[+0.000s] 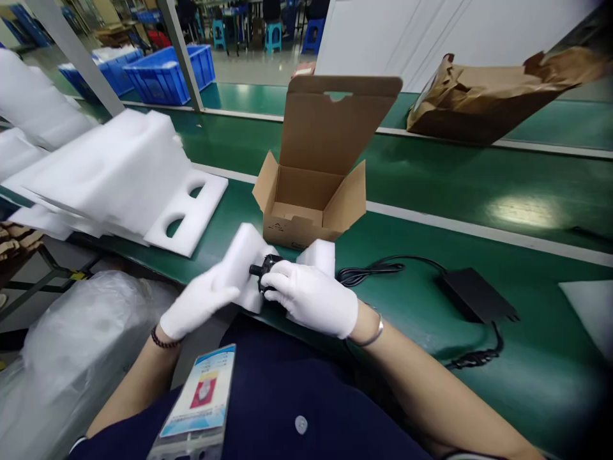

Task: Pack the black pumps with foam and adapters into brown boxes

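In a white glove, my left hand (201, 301) closes on a white foam block (245, 250) at the near edge of the green bench. My right hand (316, 299), gloved too, has its fingers wrapped around a small black device (269, 263) with a short round stub pointing left. The device sits against the foam block, and its right part is hidden by my fingers. Another white foam piece (322, 254) stands behind my right hand. Just beyond both foam pieces is an open cardboard box (293, 229), its lid raised and side flaps spread.
On the right lies a black power adapter (479, 294) with a coiled cable (354, 275). White foam sheets (119, 172) are piled at left, above a plastic bag (96, 332). Behind are a crumpled brown paper bag (469, 102) and a blue crate (163, 76).
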Tool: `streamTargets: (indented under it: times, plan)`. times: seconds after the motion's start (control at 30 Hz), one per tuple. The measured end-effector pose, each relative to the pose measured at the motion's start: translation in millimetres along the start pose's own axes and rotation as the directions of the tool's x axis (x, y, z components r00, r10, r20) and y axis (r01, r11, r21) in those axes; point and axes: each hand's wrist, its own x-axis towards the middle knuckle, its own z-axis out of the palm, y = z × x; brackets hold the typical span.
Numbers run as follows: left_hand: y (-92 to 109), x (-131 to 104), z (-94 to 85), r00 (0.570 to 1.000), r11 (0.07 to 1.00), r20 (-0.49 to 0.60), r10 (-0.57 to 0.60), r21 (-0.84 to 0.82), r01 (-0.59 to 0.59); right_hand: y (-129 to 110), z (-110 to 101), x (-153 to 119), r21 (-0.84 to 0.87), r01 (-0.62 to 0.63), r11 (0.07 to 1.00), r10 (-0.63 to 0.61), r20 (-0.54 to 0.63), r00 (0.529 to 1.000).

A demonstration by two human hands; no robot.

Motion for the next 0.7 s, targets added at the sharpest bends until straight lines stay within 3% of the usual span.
streamTargets:
  times: [0.1, 0.2, 0.3, 0.4, 0.47, 0.6, 0.7]
  plan:
    - [-4.9, -20.0, 15.0, 0.997, 0.971, 0.072, -0.001, -0.239, 0.019, -2.4, -4.2, 11.4, 0.005, -0.076, 0.997, 0.075, 0.127, 0.989]
    - [-16.4, -7.3, 18.1, 0.995, 0.875, 0.098, 0.005, -0.483, 0.043, -4.4, -3.5, 26.2, -0.018, -0.132, 0.991, 0.133, 0.182, 0.974]
    - [-25.7, 17.7, 21.2, 0.991, 0.844, 0.127, -0.039, -0.527, 0.100, -6.1, -1.8, 38.6, -0.048, -0.163, 0.985, 0.170, 0.191, 0.967]
    - [-22.1, 32.4, 25.0, 0.981, 0.869, 0.186, 0.048, -0.493, 0.051, -5.3, -4.0, 39.7, -0.054, -0.177, 0.983, 0.184, 0.196, 0.963]
    - [-14.3, 32.8, 25.7, 0.954, 0.861, 0.286, 0.087, -0.503, 0.072, -2.5, -6.5, 31.5, -0.041, -0.116, 0.992, 0.122, 0.201, 0.972]
    - [-0.5, 24.2, 30.0, 0.869, 0.810, 0.492, 0.051, -0.529, 0.252, 5.2, -4.6, 9.5, 0.062, 0.159, 0.985, -0.168, 0.190, 0.967]
    - [2.2, 22.8, 42.9, 0.885, 0.890, 0.465, -0.020, -0.396, 0.228, 5.5, -0.2, 7.3, 0.105, 0.186, 0.977, -0.203, 0.182, 0.962]
